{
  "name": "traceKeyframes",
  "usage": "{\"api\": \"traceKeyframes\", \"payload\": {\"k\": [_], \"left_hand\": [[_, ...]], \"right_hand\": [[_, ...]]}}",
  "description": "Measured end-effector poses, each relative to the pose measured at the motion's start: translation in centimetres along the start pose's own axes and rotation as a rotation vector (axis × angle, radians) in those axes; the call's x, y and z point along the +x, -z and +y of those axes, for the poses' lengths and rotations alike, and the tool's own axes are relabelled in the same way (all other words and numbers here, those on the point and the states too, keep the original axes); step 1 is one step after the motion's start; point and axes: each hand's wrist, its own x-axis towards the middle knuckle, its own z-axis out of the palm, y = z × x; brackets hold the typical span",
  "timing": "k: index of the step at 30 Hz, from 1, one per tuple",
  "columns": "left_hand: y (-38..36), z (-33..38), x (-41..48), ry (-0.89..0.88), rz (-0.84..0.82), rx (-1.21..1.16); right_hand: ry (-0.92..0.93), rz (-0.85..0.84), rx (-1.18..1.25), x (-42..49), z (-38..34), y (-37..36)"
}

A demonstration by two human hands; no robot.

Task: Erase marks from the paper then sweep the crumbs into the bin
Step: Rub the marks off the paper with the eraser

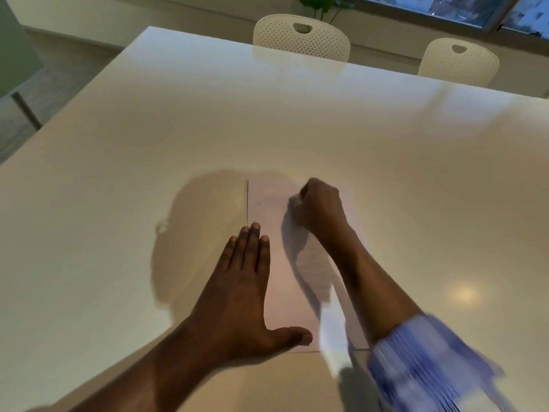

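A sheet of paper (276,278) is laid flat on a big pale table (118,173), right under both hands. Its left edge is pinned down by the left hand (237,295). That hand is spread wide open and flat, with the fingers kept together and pointed away from the person, and the thumb (292,337) stuck out to the side across the near edge of the sheet. Nothing is held in it.

The far part of the sheet is pressed by the right hand (319,205). This hand is curled up tight like a fist, with the fingertips pushed down on the sheet. Something small and pale may be pinched at the fingertips, but the hand is blurred, so what is held cannot be told. Faint marks (260,204) are seen on the sheet just left of the right hand. The right arm is stretched across the sheet, and a blue and white striped sleeve (427,361) is seen rolled up near the elbow. It is blurred too.

Dark shadows of the head and arms are thrown on the table to the left of the left hand. Beyond both hands, at the far side of the table, two white chairs (301,37) with little holes are tucked in. A green plant (315,3) and a window (445,7) are seen behind them.
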Motion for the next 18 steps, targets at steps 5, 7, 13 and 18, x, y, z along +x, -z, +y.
{"api": "traceKeyframes", "payload": {"k": [5,7,13,18], "left_hand": [[-0.1,0.0,0.3,0.0,-0.011,0.027],[-0.1,0.0,0.3,-0.006,-0.007,0.02],[0.0,-0.1,-0.1,-0.01,0.001,0.004],[-0.1,0.0,0.0,-0.008,0.005,0.013]], "right_hand": [[0.158,-0.086,-0.007,-13.0,3.3,-0.1],[0.179,-0.064,0.014,-12.4,2.7,-0.6],[0.061,0.005,0.08,0.5,-1.9,-1.4],[0.117,-0.054,0.035,-2.2,-0.8,-0.1]]}}
